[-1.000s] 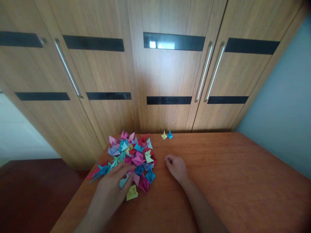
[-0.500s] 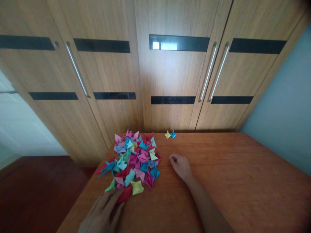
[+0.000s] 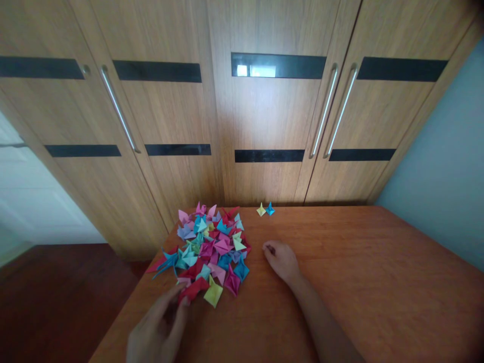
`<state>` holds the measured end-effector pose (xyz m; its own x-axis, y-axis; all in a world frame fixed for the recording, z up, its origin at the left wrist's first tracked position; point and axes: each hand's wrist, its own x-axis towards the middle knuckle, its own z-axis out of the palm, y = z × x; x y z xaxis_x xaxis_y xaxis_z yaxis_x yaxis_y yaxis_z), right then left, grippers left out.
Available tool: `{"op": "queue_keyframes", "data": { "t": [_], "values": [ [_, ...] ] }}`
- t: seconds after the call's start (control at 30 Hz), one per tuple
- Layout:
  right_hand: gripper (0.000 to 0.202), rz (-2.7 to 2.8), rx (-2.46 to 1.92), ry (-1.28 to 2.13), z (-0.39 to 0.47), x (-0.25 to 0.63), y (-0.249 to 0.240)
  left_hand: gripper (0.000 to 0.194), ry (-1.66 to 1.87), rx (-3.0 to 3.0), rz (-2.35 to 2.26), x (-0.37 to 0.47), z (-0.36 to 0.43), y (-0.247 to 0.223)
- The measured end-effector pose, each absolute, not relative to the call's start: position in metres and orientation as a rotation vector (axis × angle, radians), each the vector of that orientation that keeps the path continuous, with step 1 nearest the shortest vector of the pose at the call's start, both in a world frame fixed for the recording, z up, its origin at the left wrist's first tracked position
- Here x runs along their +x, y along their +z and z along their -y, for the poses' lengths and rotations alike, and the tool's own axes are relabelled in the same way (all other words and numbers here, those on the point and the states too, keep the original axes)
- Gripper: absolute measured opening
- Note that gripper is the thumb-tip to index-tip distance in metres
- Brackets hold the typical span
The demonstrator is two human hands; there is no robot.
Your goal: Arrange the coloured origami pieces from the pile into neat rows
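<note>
A heap of folded paper pieces (image 3: 207,247) in pink, red, blue, teal and yellow covers the left part of the wooden table (image 3: 340,252). At the heap's near edge, my left hand (image 3: 161,320) pinches a red folded paper (image 3: 194,289) between thumb and fingers. Just right of it lies a yellow folded paper (image 3: 214,292). My right hand (image 3: 280,259) rests on the table right of the heap, its fingers curled closed; whether anything is inside them is hidden. Near the far edge, a small yellow piece (image 3: 261,209) and a small blue piece (image 3: 269,208) stand side by side.
A wooden wardrobe (image 3: 264,121) with black strips and metal handles rises behind the table's far edge. To the right is a pale blue wall (image 3: 446,166). Dark reddish floor (image 3: 68,297) shows beyond the table's left edge.
My left hand has closed on the red paper and raised it a little. The yellow paper beside it has turned. My right hand has stayed nearly still.
</note>
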<state>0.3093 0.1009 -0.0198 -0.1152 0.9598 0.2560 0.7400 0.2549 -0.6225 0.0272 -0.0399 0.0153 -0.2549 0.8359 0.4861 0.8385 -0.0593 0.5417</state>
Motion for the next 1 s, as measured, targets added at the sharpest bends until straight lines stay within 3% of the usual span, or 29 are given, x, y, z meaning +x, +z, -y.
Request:
{"op": "queue_keyframes", "data": {
  "t": [0.2,0.4,0.73,1.0],
  "values": [
    [0.018,1.795,-1.237,0.713,-0.098,0.304,-0.018,0.041,-2.018,-2.087,2.334,0.077,-0.005,0.048],
    [0.026,1.474,-0.977,0.978,-0.103,0.298,-0.015,0.022,-2.330,-2.342,2.061,0.121,-0.070,0.063],
    [0.019,1.454,-1.015,0.765,-0.107,0.304,-0.012,0.021,-2.242,-2.581,2.140,0.145,-0.108,0.039],
    [0.019,1.454,-0.948,0.909,-0.104,0.309,-0.006,0.027,-1.944,-2.866,2.032,0.127,-0.093,0.041]
  ]
}}
